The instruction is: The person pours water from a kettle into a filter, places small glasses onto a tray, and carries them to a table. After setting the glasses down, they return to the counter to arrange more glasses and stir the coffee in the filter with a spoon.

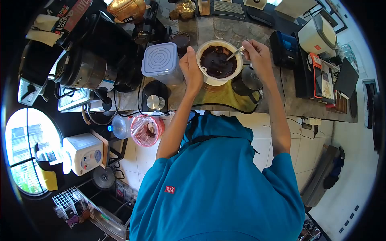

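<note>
A white round tub stands at the counter's front, with a dark brown, glossy mixture inside and smears around its inner wall. My left hand holds the tub's left side, thumb up near the rim; its other fingers are partly hidden. Between the thumb and fingers of my right hand is the handle of a metal spoon. The spoon slants down into the mixture, which hides its bowl. Just right of the tub, below my right hand, is a dark metal pitcher.
A lidded plastic container stands left of my left hand. A green cloth lies at the counter edge. Several clear glasses are behind the tub. A black printer sits at right, coffee machines at left. A pink bin is on the floor.
</note>
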Available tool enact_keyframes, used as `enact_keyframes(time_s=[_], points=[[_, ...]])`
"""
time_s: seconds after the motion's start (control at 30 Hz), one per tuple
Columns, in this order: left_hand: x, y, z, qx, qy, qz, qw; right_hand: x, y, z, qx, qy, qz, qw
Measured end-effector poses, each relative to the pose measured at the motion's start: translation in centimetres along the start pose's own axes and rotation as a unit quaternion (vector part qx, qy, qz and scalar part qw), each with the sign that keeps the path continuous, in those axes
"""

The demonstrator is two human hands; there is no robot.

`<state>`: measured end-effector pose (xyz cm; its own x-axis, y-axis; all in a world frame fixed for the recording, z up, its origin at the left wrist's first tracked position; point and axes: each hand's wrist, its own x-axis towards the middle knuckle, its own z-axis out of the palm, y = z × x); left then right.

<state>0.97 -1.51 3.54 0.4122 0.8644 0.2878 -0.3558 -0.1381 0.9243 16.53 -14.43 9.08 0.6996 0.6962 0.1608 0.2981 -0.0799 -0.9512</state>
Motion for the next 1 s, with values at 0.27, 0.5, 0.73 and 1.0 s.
enact_keyframes(time_s=[0.27,0.5,0.73,1.0], points=[[-0.4,-0.5,-0.2,0.001,0.003,-0.019,1.0,0.3,-1.9,-1.1,0.099,0.019,-0.027,0.995],[-0.5,-2.1,-0.7,-0.016,0.006,-0.045,0.999,-0.8,-6.5,-0.8,-0.081,0.032,-0.134,0.987],[-0.5,-2.4,-0.6,-0.038,0.01,-0.058,0.998,-1.4,-5.9,0.3,-0.206,-0.001,-0.207,0.956],[-0.6,-3.0,-0.9,-0.028,0.018,-0.048,0.998,-1.1,-0.8,0.4,-0.143,-0.032,-0.059,0.987]])
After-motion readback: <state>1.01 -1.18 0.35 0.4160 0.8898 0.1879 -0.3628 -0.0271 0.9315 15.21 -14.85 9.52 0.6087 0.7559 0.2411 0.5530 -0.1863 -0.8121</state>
